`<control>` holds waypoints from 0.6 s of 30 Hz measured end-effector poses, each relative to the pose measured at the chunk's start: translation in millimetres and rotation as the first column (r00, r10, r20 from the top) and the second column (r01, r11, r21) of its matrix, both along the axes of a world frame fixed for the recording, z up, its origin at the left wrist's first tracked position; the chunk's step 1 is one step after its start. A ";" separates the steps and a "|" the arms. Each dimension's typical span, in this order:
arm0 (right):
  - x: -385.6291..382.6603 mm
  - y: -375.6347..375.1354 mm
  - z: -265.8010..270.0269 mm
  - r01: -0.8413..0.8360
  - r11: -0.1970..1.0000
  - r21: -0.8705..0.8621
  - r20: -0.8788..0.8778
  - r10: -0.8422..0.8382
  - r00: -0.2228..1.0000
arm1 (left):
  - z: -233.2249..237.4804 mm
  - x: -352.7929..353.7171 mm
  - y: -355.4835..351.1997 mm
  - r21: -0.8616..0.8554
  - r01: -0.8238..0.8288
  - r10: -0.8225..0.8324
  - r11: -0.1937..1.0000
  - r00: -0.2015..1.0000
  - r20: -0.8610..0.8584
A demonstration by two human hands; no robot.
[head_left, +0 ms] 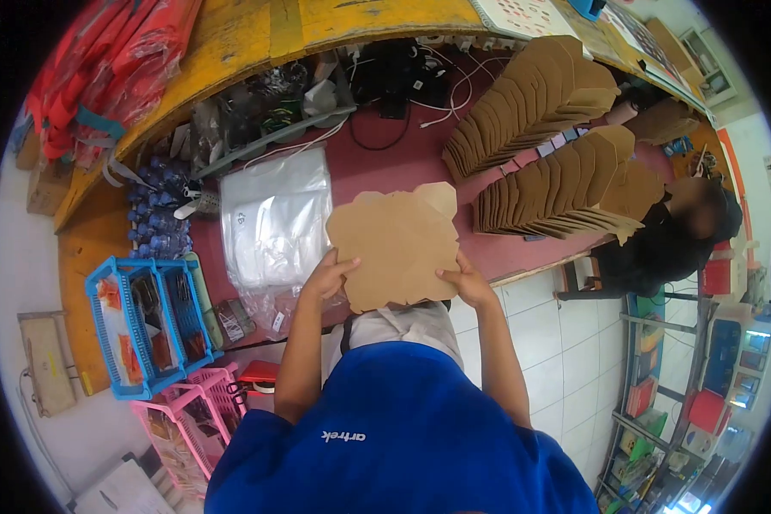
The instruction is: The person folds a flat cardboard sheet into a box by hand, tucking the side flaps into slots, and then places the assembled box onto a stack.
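A flat brown cardboard piece (pixel 394 248) with a wavy cut outline is held up in front of my body, over the table's front edge. My left hand (pixel 331 276) grips its left edge, thumb on the face and fingers behind. At the right edge my right hand (pixel 466 279) holds it the same way. Left of the cardboard lies a stack of clear plastic bags (pixel 276 218). Two long rows of similar cardboard pieces, one farther back (pixel 522 107) and one nearer (pixel 557 193), stand on the right side of the table.
Blue baskets (pixel 150 330) and a pink basket (pixel 188 420) stand at the left. A grey tray (pixel 274 135) of supplies sits under the yellow shelf (pixel 317 26). Another person (pixel 660 248) in dark clothing is at the table's right end, near a rack (pixel 660 390).
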State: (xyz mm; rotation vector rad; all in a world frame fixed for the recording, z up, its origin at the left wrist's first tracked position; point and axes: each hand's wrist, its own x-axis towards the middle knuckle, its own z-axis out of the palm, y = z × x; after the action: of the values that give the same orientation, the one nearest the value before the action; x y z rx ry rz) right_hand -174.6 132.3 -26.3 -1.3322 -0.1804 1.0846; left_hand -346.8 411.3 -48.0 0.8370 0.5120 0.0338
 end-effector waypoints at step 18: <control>23.4 34.7 -1.1 0.079 0.997 -0.011 0.058 -0.079 0.995 | 34.0 31.4 -1.2 0.092 0.040 -0.035 0.995 0.998 -0.056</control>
State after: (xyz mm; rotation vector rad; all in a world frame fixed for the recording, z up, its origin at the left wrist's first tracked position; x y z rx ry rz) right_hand -151.2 167.0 -27.4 -1.3721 -0.1619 0.9833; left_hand -315.4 410.1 -14.0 0.9402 0.5491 0.0006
